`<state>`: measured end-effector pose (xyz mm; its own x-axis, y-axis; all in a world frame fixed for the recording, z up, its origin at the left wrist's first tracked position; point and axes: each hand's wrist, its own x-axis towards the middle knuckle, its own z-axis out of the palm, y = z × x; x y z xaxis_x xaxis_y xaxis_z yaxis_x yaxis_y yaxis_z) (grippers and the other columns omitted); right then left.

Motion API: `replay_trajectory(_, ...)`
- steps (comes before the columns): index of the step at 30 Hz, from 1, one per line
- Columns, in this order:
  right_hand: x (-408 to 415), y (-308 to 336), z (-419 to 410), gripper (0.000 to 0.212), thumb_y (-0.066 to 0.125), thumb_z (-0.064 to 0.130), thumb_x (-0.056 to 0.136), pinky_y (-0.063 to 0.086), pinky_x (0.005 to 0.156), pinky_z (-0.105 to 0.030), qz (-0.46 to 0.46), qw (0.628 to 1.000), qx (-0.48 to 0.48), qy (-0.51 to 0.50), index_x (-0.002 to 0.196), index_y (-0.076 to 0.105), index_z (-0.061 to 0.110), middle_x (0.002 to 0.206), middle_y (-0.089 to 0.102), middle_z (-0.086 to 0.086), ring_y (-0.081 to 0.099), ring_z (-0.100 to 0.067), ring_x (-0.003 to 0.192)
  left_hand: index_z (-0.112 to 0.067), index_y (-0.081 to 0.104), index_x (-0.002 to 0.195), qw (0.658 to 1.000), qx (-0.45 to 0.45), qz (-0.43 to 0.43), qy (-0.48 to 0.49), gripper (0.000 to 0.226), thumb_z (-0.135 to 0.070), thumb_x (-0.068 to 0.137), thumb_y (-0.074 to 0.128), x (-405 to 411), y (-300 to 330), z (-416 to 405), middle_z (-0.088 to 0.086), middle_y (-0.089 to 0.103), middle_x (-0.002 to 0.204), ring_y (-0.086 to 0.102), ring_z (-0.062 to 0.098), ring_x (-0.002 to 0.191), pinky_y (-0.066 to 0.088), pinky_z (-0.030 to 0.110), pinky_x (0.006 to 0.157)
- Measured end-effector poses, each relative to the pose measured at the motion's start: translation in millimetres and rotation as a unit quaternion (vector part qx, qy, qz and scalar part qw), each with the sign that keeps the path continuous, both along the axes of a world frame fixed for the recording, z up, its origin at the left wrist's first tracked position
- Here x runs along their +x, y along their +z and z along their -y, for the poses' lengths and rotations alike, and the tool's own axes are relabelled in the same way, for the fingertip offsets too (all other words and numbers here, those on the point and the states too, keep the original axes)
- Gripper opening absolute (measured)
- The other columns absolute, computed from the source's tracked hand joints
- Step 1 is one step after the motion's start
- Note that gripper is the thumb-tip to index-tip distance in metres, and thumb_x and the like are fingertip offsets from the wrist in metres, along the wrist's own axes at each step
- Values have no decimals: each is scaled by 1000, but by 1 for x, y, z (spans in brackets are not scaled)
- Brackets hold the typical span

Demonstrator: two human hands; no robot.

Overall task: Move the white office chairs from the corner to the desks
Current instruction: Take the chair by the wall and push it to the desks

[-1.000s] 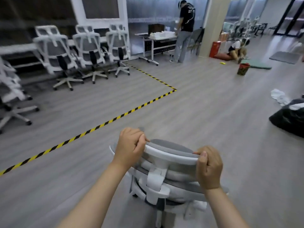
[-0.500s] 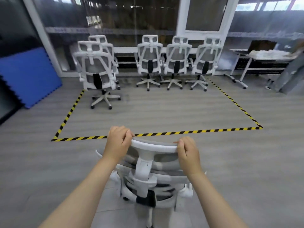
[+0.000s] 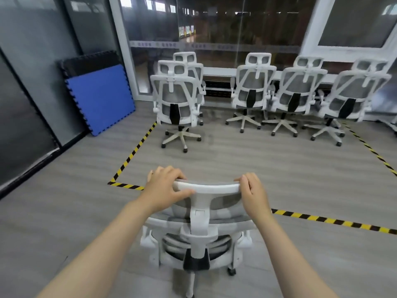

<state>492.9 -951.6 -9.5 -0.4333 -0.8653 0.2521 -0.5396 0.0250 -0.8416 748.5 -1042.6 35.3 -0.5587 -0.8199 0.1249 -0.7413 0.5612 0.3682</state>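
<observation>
Since half a second ago the view has swung left, so the taped corner sits closer and the blue mat shows fuller. The held chair stands just outside the striped floor tape, its headrest gripped at both ends: left hand and right hand curled shut on it. Five more white chairs wait inside the tape, one apparently half hidden behind another.
</observation>
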Motion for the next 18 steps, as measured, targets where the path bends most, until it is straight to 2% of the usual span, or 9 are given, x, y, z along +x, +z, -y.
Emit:
replay_trajectory(2,-17,3,46,32,37,22,101,38,71,-29,5,1000,4,2,78,56,14,83,52,2,51,-11,86,-41,52,98,1000,-5,24,6,44,-76,73,47,-14,3,39,-18,44,98,38,13,102,31,43,100)
replay_trajectory(7,-59,5,146,25,46,44,97,33,67,-17,5,1000,16,9,77,53,29,91,48,11,49,3,83,-41,51,109,998,20,55,-2,43,-72,79,49,-58,9,127,-16,43,108,38,14,111,26,48,107)
replay_trajectory(10,-89,4,200,23,47,47,95,33,67,-16,-3,1000,9,12,78,53,33,93,49,13,50,5,84,-41,52,110,998,19,52,4,38,-66,82,53,-86,11,179,-17,43,107,38,13,110,27,49,107)
replay_trajectory(12,-110,4,236,23,47,52,93,33,67,-18,-9,1000,-1,19,80,52,34,94,48,13,49,3,84,-41,53,109,999,20,47,4,36,-66,82,55,-107,12,218,-18,45,107,38,12,107,30,47,105)
replay_trajectory(14,-131,3,270,26,47,61,87,33,67,-15,-21,999,-9,32,84,51,35,97,47,15,49,5,87,-42,53,107,998,33,49,8,40,-69,78,55,-129,13,257,-18,47,105,38,12,105,35,43,101)
replay_trajectory(18,-182,-2,333,48,51,76,71,35,74,-12,-58,996,-12,68,98,48,36,105,40,26,43,11,101,-42,52,107,997,57,38,20,56,-80,66,56,-177,7,331,-16,49,107,34,10,106,37,31,90)
